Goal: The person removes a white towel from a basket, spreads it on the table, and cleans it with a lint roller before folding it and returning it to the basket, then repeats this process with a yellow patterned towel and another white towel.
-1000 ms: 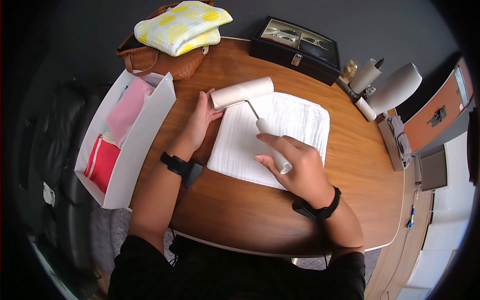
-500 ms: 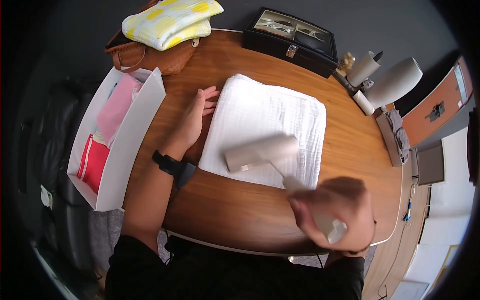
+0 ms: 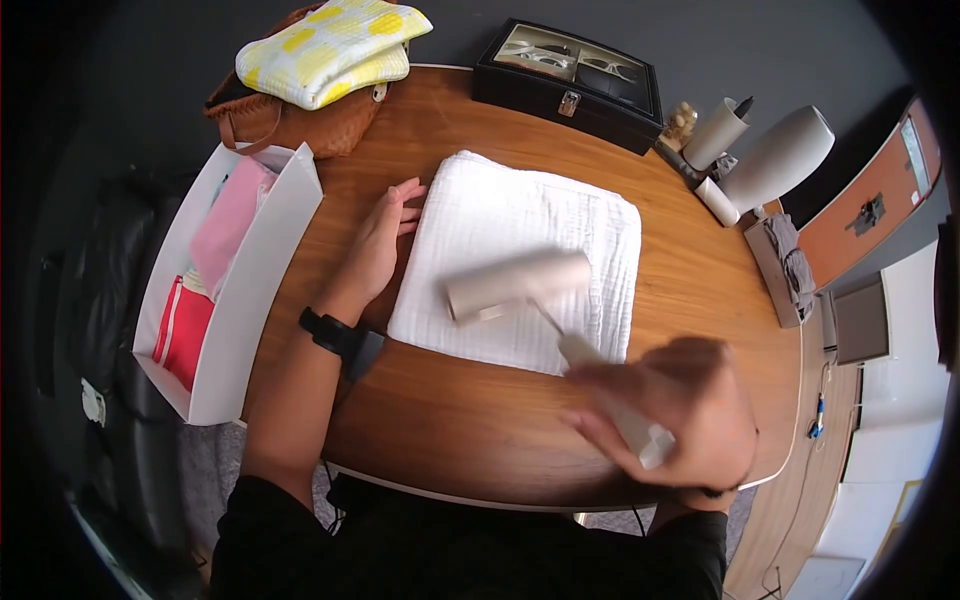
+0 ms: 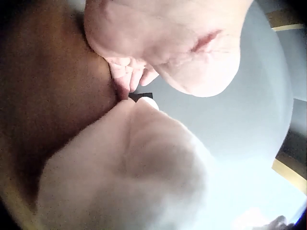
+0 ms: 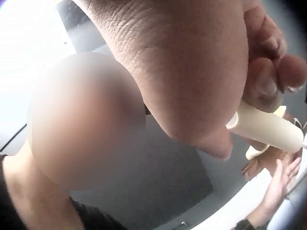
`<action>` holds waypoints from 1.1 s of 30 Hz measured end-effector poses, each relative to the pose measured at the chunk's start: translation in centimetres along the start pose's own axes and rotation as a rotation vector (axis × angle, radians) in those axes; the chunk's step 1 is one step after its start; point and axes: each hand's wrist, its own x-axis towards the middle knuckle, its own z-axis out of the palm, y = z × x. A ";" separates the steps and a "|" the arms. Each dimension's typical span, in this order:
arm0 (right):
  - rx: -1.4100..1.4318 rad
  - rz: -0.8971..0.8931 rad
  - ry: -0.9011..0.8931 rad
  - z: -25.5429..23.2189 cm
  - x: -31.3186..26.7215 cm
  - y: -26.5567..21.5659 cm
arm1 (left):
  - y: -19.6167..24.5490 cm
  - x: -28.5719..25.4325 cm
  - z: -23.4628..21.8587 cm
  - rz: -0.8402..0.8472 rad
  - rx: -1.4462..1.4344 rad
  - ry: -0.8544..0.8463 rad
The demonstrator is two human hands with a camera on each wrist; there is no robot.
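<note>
My right hand (image 3: 680,410), blurred in the head view, grips the pale handle (image 3: 582,355) of a lint roller (image 3: 520,285). Its cylindrical head lies across the lower middle of a folded white cloth (image 3: 540,205). In the right wrist view, fingers of the right hand (image 5: 192,72) curl about the handle (image 5: 271,129). Beside the cloth's upper left edge, my left hand (image 3: 380,245) rests with fingers extended, fingertips right at the fabric. The palm side of the left hand (image 4: 168,43) fills the top of the left wrist view.
Left, a white box (image 3: 260,280) holds folded pink and red cloths. Behind it, a brown woven bag (image 3: 335,130) carries a yellow-spotted cloth (image 3: 330,45). A black glasses case (image 3: 570,85) stands at the back; a white vase (image 3: 785,160) and small grey box (image 3: 775,270) stand right.
The roller has moved from the cloth's upper left toward its lower middle as the right hand drew back toward the body. The left hand has left the roller's end and stays by the cloth's edge.
</note>
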 end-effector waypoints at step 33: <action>-0.135 0.056 0.355 6.2 3.4 5.4 | 0.8 -0.8 1.4 0.090 0.387 0.094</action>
